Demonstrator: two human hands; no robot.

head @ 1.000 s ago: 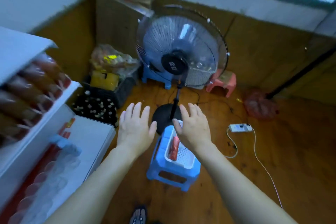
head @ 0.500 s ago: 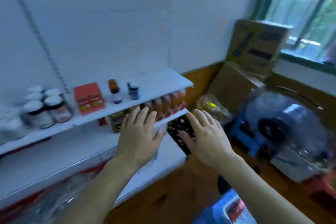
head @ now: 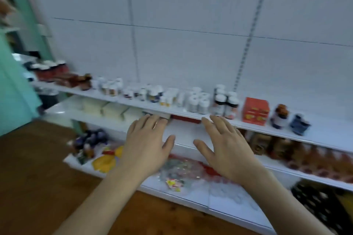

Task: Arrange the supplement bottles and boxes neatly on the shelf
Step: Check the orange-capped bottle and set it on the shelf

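Since the earlier frame the view has swung left, away from the fan and cardboard boxes, and now faces the white shelving squarely; both hands have stayed raised and empty throughout.

Nearest, at lower centre, the left hand [head: 147, 145] and right hand [head: 227, 149] hover palm-down with fingers spread apart, holding nothing, apparently clear of the shelving. Under them lies the bottom shelf [head: 235, 210], bearing clear plastic packets [head: 177, 171] and a yellow packet [head: 105, 162] at lower left.

Above the fingertips runs the top shelf [head: 191, 117]. On it, from right to left: a dark blue bottle [head: 299, 124], a brown-capped bottle [head: 280, 116], an orange box [head: 255, 111], two dark white-capped bottles [head: 226, 104], a cluster of white bottles [head: 197, 100], then smaller bottles [head: 152, 93] trailing to the upper left, blurred. Spacing is uneven; groups are ragged, not lined up.

Judgement: no item has yet been chosen. Good practice would be to take one group at a time, slide upright bottles back into rows with labels forward, and set the orange box square to the edge. Crowded bottles could topple if swept together.

Beyond, a white panelled back wall [head: 191, 44] with slotted uprights, a wooden floor [head: 34, 158] at lower left and a green surface [head: 13, 82] at far left.
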